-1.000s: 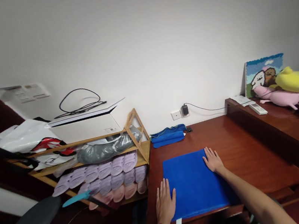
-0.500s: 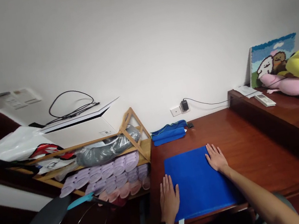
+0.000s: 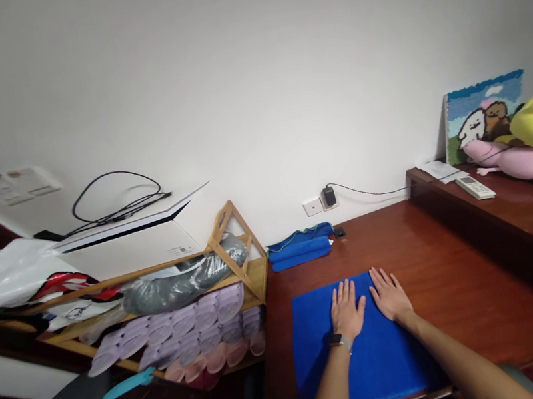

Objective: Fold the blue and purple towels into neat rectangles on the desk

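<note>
A blue cloth lies spread flat on the reddish-brown wooden desk, reaching its front edge. My left hand rests palm down on the cloth's upper middle, fingers stretched out, with a watch on the wrist. Flat at the cloth's far right corner lies my right hand, its fingers extended and partly over the bare wood. Neither hand grips anything. Farther back, against the wall, sits a second blue cloth, folded or bunched up.
A wooden rack with several lilac and pink slippers stands left of the desk, a white box on top. A black plug sits in the wall socket. On the raised right side are a remote and plush toys.
My left hand has moved from the cloth's left edge rightward and away from me onto its upper middle. My right hand stays at the far right corner. The view has shifted slightly.
</note>
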Demonstrator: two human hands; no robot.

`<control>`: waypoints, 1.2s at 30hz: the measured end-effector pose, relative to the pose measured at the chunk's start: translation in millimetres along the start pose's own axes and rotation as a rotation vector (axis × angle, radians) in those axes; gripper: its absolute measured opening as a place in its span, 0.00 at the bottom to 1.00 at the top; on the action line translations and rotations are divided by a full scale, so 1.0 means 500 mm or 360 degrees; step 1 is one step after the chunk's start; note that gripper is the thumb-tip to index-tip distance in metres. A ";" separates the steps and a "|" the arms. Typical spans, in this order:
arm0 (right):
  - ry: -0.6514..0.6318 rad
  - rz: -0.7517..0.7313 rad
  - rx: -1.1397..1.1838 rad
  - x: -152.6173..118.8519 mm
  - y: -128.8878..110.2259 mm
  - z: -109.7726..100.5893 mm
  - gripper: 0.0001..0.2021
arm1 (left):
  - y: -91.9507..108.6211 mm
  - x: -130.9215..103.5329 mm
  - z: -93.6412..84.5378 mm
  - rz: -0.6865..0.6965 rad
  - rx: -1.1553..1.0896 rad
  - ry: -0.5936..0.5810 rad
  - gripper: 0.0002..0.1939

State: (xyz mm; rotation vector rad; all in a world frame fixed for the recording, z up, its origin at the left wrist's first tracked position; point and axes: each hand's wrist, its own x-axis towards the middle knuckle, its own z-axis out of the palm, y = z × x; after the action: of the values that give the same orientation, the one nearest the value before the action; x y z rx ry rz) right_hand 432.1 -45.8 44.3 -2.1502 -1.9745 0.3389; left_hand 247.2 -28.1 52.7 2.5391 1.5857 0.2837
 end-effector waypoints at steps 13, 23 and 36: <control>-0.0044 0.0044 -0.0056 0.000 -0.006 -0.016 0.34 | -0.293 -0.125 -0.042 -0.0493 0.0245 0.0289 0.34; -0.0021 0.0051 0.0006 -0.081 0.005 -0.026 0.35 | -0.284 -0.119 -0.045 -0.0520 0.0203 0.0267 0.34; -0.0129 0.0038 -0.0013 -0.145 -0.015 -0.040 0.34 | -0.237 -0.112 -0.072 -0.0431 0.0323 0.0326 0.34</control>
State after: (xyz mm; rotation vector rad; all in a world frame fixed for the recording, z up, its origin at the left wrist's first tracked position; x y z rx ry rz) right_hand 425.4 -117.4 67.8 -2.1998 -1.9970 0.4295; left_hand 111.6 -26.1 57.7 2.4585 2.1096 0.3785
